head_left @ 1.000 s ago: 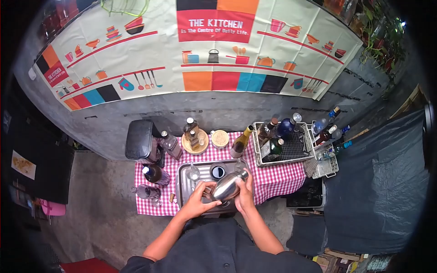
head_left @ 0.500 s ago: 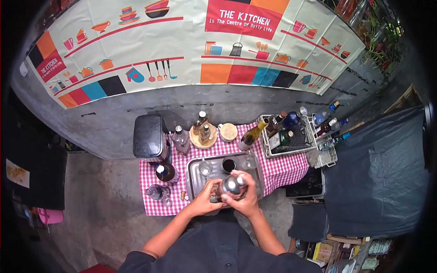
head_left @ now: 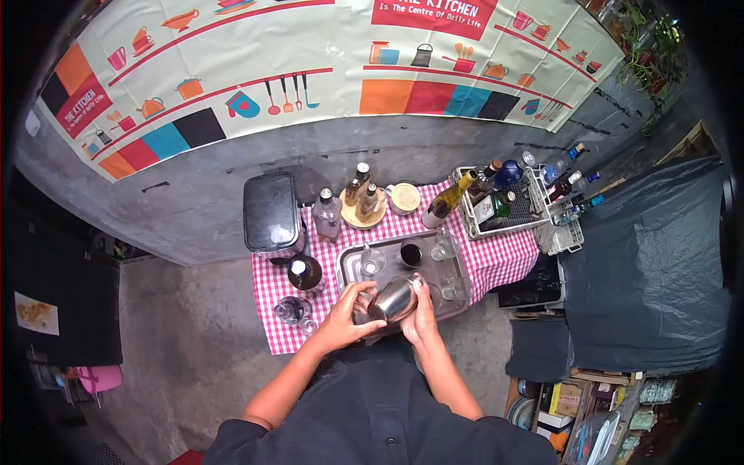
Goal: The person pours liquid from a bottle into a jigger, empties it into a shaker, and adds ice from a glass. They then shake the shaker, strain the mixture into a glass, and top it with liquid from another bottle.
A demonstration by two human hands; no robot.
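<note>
A shiny metal shaker (head_left: 393, 300) is held tilted between both hands over the tray's near edge. My left hand (head_left: 342, 319) is wrapped round its left, lower end, and my right hand (head_left: 421, 313) grips its right side. On the metal tray (head_left: 346, 265) behind it are a clear glass mug (head_left: 373, 262), a dark-filled cup (head_left: 411, 254) and a glass mug (head_left: 443, 248) to the right. Another clear glass (head_left: 455, 289) is right of my right hand.
Bottles (head_left: 327, 215) and a lidded cup (head_left: 404, 199) line the back of the checked cloth (head_left: 504, 264). A black bin (head_left: 271, 215) is at back left, more bottles (head_left: 304, 273) at left, and a wire basket (head_left: 508, 225) of bottles at right.
The shaker has tipped from nearly end-on to lying slanted, its side now showing. Both hands have turned with it. The whole view has shifted, with the table now slightly higher and further right.
</note>
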